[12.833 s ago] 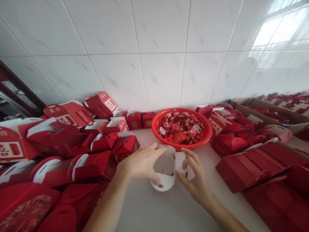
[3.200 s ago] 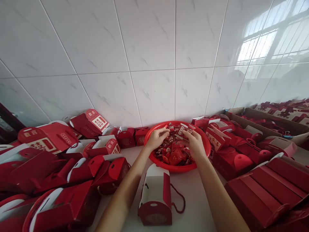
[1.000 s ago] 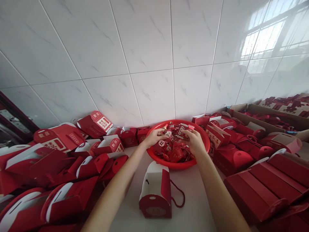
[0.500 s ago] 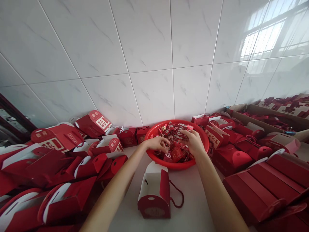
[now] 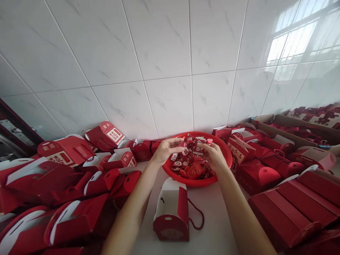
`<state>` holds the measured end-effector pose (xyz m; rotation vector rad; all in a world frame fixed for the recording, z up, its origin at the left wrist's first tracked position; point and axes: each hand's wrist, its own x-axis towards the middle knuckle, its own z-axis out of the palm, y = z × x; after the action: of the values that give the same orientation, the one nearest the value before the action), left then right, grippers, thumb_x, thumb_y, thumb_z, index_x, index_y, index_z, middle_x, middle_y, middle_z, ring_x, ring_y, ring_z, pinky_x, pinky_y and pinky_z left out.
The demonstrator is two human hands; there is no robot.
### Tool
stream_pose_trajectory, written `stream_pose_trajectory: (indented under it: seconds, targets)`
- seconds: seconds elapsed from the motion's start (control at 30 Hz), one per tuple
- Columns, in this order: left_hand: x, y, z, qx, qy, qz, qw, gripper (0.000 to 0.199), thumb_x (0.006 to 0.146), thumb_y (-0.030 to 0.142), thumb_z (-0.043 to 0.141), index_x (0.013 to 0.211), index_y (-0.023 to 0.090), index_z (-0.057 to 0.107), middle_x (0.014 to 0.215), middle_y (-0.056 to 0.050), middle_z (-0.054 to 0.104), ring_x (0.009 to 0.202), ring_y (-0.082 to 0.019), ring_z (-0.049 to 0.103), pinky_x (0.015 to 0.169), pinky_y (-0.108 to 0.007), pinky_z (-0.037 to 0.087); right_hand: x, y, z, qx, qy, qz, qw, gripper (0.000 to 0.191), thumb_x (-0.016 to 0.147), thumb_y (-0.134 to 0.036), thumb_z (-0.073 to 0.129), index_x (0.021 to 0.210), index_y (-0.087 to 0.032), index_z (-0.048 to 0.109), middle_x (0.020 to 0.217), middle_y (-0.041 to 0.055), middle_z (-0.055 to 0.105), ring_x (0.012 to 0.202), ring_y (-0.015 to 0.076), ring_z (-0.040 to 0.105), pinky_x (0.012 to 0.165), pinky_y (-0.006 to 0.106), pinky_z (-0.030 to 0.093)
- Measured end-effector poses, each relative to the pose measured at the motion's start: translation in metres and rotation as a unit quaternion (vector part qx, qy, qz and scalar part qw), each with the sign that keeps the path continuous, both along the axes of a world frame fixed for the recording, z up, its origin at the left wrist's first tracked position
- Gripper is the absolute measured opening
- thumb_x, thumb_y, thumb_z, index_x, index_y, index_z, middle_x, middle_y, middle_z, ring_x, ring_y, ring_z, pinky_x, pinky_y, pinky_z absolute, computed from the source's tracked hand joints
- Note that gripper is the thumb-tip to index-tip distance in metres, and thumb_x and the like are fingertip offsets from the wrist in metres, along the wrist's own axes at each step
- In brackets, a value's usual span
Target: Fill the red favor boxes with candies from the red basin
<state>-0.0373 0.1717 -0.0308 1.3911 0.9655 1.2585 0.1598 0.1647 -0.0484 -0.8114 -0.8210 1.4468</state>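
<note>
A red plastic basin (image 5: 196,183) stands against the wall, heaped with wrapped candies (image 5: 195,170). Over its left side, my left hand (image 5: 166,150) pinches a small red-wrapped candy (image 5: 183,150) between thumb and fingers. My right hand (image 5: 214,154) is at the basin's right side, its fingers closed on a dark red candy packet (image 5: 199,142) with white print. In front of the basin, between my forearms, sits an open red gift box (image 5: 171,226) with a white inside and a dark red cord handle (image 5: 202,219) hanging at its right.
Rows of open red gift boxes (image 5: 87,209) fill the left side. More red boxes (image 5: 289,209) crowd the right. Behind those, a cardboard carton (image 5: 281,122) holds red items. A tiled wall (image 5: 170,106) closes off the back.
My left hand has lifted up out of the candies with a red-wrapped candy in its fingers. My right hand has stayed nearly in place. The view has shifted slightly.
</note>
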Motion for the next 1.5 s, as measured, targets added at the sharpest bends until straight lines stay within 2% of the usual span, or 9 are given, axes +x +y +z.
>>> stream_pose_trajectory:
  seconds: [0.17,0.33,0.47,0.7,0.87,1.03,1.2,1.37,1.5]
  targets:
    - [0.005,-0.018,0.012,-0.016,-0.122,0.011,0.992,0.041,0.049,0.023,0.094,0.087,0.019,0.079,0.083,-0.001,0.078,0.076,-0.014,0.068,0.082,-0.029,0.053,0.000,-0.006,0.005,-0.004,0.007,0.078,0.997,0.028,0.050,-0.026,0.087,0.069,-0.016,0.068,0.073,0.0002,0.068,0.064,0.0143,0.062,0.049,0.023,0.054]
    - [0.009,-0.022,0.010,-0.006,-0.153,0.045,0.987,0.042,0.046,0.025,0.095,0.084,0.018,0.078,0.083,-0.002,0.078,0.079,-0.016,0.070,0.084,-0.031,0.054,0.001,-0.011,0.009,0.026,0.005,0.160,0.987,0.030,0.056,-0.027,0.088,0.075,-0.017,0.068,0.070,-0.0015,0.067,0.063,0.0136,0.063,0.055,0.026,0.058]
    - [0.012,-0.022,0.008,-0.002,-0.156,0.053,0.986,0.041,0.047,0.027,0.095,0.084,0.018,0.078,0.085,-0.002,0.078,0.081,-0.016,0.070,0.086,-0.031,0.053,0.002,-0.012,0.009,0.054,0.015,0.158,0.986,0.030,0.058,-0.026,0.088,0.065,-0.018,0.060,0.065,-0.0045,0.061,0.061,0.0109,0.058,0.057,0.025,0.058]
    - [0.014,-0.023,0.004,0.009,-0.133,0.051,0.990,0.044,0.060,0.043,0.089,0.093,0.017,0.078,0.088,-0.003,0.077,0.083,-0.016,0.068,0.080,-0.028,0.052,0.000,-0.011,0.006,0.061,-0.002,0.132,0.989,0.028,0.059,-0.029,0.088,0.072,-0.018,0.066,0.070,-0.0032,0.062,0.066,0.0121,0.059,0.055,0.023,0.055]
    - [0.018,-0.029,0.005,0.041,-0.077,0.043,0.995,0.048,0.061,0.032,0.090,0.104,0.017,0.074,0.099,-0.005,0.077,0.092,-0.018,0.069,0.086,-0.029,0.053,-0.003,-0.011,0.008,0.070,0.025,0.091,0.993,0.029,0.058,-0.030,0.089,0.076,-0.019,0.069,0.075,-0.0020,0.065,0.072,0.0150,0.064,0.061,0.027,0.058]
    - [0.022,-0.040,0.013,0.103,-0.071,0.091,0.988,0.033,0.068,0.035,0.085,0.093,0.016,0.077,0.096,-0.006,0.078,0.091,-0.020,0.070,0.086,-0.032,0.054,0.000,-0.018,0.017,0.097,0.017,0.125,0.987,0.026,0.065,-0.032,0.086,0.082,-0.019,0.071,0.076,-0.0001,0.065,0.071,0.0153,0.063,0.056,0.024,0.057]
    - [0.024,-0.057,0.024,0.156,-0.044,0.113,0.980,0.026,0.069,0.032,0.085,0.089,0.018,0.078,0.089,-0.004,0.078,0.083,-0.018,0.070,0.079,-0.029,0.056,0.005,-0.028,0.029,0.124,-0.016,0.137,0.983,0.024,0.065,-0.033,0.085,0.081,-0.020,0.072,0.079,0.0017,0.068,0.073,0.0164,0.063,0.063,0.026,0.058]
    - [0.025,-0.071,0.031,0.191,-0.012,0.111,0.975,0.020,0.075,0.029,0.081,0.092,0.018,0.078,0.089,-0.003,0.077,0.082,-0.017,0.070,0.078,-0.026,0.056,0.009,-0.035,0.037,0.145,-0.028,0.157,0.976,0.022,0.067,-0.032,0.083,0.081,-0.020,0.073,0.076,0.0012,0.067,0.069,0.0154,0.063,0.064,0.026,0.057]
    - [0.024,-0.074,0.032,0.178,-0.021,0.100,0.979,0.021,0.076,0.031,0.081,0.093,0.018,0.079,0.091,-0.004,0.078,0.084,-0.018,0.070,0.078,-0.026,0.056,0.013,-0.040,0.040,0.155,-0.036,0.172,0.972,0.020,0.067,-0.032,0.084,0.076,-0.020,0.071,0.073,0.0008,0.066,0.067,0.0147,0.061,0.063,0.025,0.055]
